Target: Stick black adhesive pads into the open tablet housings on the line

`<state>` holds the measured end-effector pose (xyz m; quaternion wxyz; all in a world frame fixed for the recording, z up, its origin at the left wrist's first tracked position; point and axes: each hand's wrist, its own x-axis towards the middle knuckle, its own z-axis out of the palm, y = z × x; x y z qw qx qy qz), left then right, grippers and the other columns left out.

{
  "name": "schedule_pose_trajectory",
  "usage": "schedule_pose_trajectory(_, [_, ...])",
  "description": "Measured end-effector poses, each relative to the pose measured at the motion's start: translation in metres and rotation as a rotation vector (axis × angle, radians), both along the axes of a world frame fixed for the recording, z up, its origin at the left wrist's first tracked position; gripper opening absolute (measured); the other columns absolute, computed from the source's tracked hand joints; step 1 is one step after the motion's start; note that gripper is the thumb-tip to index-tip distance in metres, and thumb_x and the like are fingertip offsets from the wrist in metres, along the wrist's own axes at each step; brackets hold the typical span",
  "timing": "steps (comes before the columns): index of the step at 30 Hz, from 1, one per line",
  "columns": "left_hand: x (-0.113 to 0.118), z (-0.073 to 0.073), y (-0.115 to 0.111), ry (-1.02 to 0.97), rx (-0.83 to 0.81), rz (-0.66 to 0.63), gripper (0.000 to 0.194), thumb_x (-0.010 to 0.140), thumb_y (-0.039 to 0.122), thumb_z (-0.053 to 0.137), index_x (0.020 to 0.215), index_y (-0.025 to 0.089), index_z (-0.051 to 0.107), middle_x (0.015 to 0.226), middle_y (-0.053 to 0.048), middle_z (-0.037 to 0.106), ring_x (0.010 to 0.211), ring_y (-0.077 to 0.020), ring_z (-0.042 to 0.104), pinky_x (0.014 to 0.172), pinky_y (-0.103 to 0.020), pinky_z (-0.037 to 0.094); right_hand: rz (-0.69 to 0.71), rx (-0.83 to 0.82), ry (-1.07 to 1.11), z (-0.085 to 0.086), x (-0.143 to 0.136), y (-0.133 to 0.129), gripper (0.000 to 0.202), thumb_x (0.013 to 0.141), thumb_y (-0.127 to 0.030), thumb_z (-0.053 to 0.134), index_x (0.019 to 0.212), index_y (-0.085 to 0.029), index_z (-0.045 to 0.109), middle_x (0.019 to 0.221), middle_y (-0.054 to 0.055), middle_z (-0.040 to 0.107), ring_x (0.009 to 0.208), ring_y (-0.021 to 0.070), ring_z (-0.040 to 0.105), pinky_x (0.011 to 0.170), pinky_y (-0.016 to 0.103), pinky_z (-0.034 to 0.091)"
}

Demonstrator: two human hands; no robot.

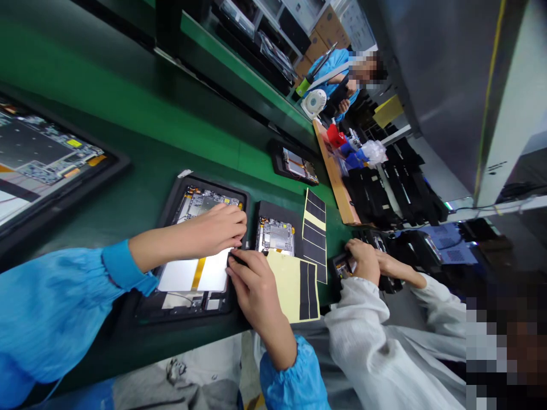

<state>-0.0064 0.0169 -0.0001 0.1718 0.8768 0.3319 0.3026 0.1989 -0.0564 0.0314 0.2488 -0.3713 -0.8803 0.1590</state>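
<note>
An opened tablet [179, 270] lies in a black foam tray [171, 208], its circuit board, silver battery and amber tape strip exposed. Over its right side my left hand [220, 228] reaches across with curled, closed fingers. My right hand [256, 282] is closed in a pinch at the tablet's right edge, its fingertips almost meeting those of my left. Something small and dark shows between the fingertips, too hidden to name. Beside my right hand lies a yellow backing sheet [284, 287] with black adhesive strips [308, 290].
A second opened tablet [276, 236] and another strip sheet [314, 233] lie to the right. Opened devices rest at far left [38, 154] and farther back [294, 162]. A co-worker's hands [365, 262] work at right; another person [342, 85] stands across the green bench [213, 131].
</note>
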Motion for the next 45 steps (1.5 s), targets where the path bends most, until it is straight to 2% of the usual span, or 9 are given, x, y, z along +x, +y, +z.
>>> schedule_pose_trajectory(7, [0.000, 0.002, 0.000, -0.011, -0.032, -0.012, 0.026, 0.104, 0.023, 0.049, 0.081, 0.019, 0.059, 0.093, -0.005, 0.061, 0.091, -0.0226, 0.051, 0.084, -0.037, 0.037, 0.091, -0.104, -0.159, 0.024, 0.006, -0.011, 0.033, 0.104, -0.023, 0.058, 0.133, -0.014, 0.070, 0.143, 0.018, 0.066, 0.131, 0.0312, 0.059, 0.109, 0.051, 0.057])
schedule_pose_trajectory(12, [-0.001, 0.001, 0.000, -0.017, -0.038, -0.024, 0.021, 0.102, 0.023, 0.054, 0.083, 0.018, 0.061, 0.095, -0.005, 0.062, 0.094, -0.0240, 0.051, 0.084, -0.037, 0.036, 0.039, -0.183, -0.129, 0.038, 0.009, -0.018, 0.029, 0.106, -0.032, 0.058, 0.124, -0.018, 0.076, 0.149, 0.015, 0.063, 0.142, 0.0303, 0.055, 0.116, 0.051, 0.053])
schedule_pose_trajectory(18, [-0.002, -0.002, 0.001, -0.020, -0.044, -0.020, 0.015, 0.101, 0.021, 0.054, 0.089, 0.018, 0.063, 0.099, -0.006, 0.063, 0.096, -0.0243, 0.053, 0.087, -0.038, 0.037, 0.006, -0.124, -0.373, 0.032, 0.001, -0.016, 0.061, 0.101, -0.047, 0.066, 0.147, -0.009, 0.060, 0.170, 0.022, 0.034, 0.159, 0.0473, 0.024, 0.117, 0.072, 0.042])
schedule_pose_trajectory(23, [-0.004, -0.002, 0.001, -0.035, -0.062, -0.038, 0.021, 0.104, 0.027, 0.054, 0.087, 0.019, 0.063, 0.099, -0.006, 0.064, 0.097, -0.0241, 0.054, 0.087, -0.038, 0.038, -0.102, -0.141, -0.244, 0.039, 0.005, -0.029, 0.031, 0.105, -0.039, 0.059, 0.121, -0.019, 0.077, 0.161, 0.013, 0.052, 0.157, 0.0394, 0.034, 0.120, 0.065, 0.042])
schedule_pose_trajectory(28, [-0.006, -0.005, 0.002, -0.034, -0.079, -0.041, 0.023, 0.103, 0.030, 0.051, 0.089, 0.019, 0.064, 0.103, -0.007, 0.065, 0.098, -0.0252, 0.055, 0.090, -0.040, 0.040, -0.097, -0.103, -0.427, 0.029, -0.007, -0.032, 0.064, 0.101, -0.046, 0.065, 0.150, -0.006, 0.056, 0.171, 0.019, 0.032, 0.159, 0.0491, 0.022, 0.117, 0.074, 0.040])
schedule_pose_trajectory(31, [-0.008, -0.005, 0.002, -0.019, -0.088, -0.031, 0.022, 0.101, 0.029, 0.049, 0.087, 0.019, 0.063, 0.104, -0.008, 0.064, 0.100, -0.0262, 0.055, 0.092, -0.041, 0.041, -0.065, -0.047, -0.506, 0.030, -0.015, -0.026, 0.064, 0.104, -0.048, 0.059, 0.149, -0.002, 0.056, 0.169, 0.019, 0.037, 0.160, 0.0443, 0.025, 0.122, 0.070, 0.037])
schedule_pose_trajectory(35, [-0.009, -0.005, 0.001, -0.002, -0.098, -0.020, 0.023, 0.103, 0.031, 0.048, 0.094, 0.019, 0.065, 0.107, -0.009, 0.064, 0.102, -0.0269, 0.056, 0.094, -0.043, 0.043, -0.075, -0.024, -0.491, 0.035, -0.016, -0.015, 0.053, 0.104, -0.053, 0.058, 0.135, -0.012, 0.070, 0.169, 0.013, 0.040, 0.160, 0.0422, 0.026, 0.123, 0.070, 0.034])
schedule_pose_trajectory(39, [-0.009, -0.004, 0.001, 0.009, -0.104, -0.022, 0.026, 0.103, 0.032, 0.047, 0.095, 0.018, 0.066, 0.109, -0.010, 0.065, 0.105, -0.0279, 0.056, 0.097, -0.046, 0.044, -0.061, -0.016, -0.473, 0.031, -0.018, -0.013, 0.070, 0.102, -0.053, 0.062, 0.148, -0.002, 0.056, 0.170, 0.020, 0.034, 0.159, 0.0435, 0.028, 0.122, 0.067, 0.039])
schedule_pose_trajectory(45, [-0.022, 0.006, -0.003, 0.054, -0.114, -0.079, 0.038, 0.109, 0.040, 0.039, 0.099, 0.019, 0.069, 0.114, -0.009, 0.066, 0.111, -0.0259, 0.059, 0.102, -0.044, 0.048, -0.191, -0.007, -0.089, 0.052, 0.002, -0.040, 0.030, 0.105, -0.037, 0.060, 0.124, -0.018, 0.073, 0.159, 0.014, 0.055, 0.155, 0.0406, 0.038, 0.118, 0.069, 0.040])
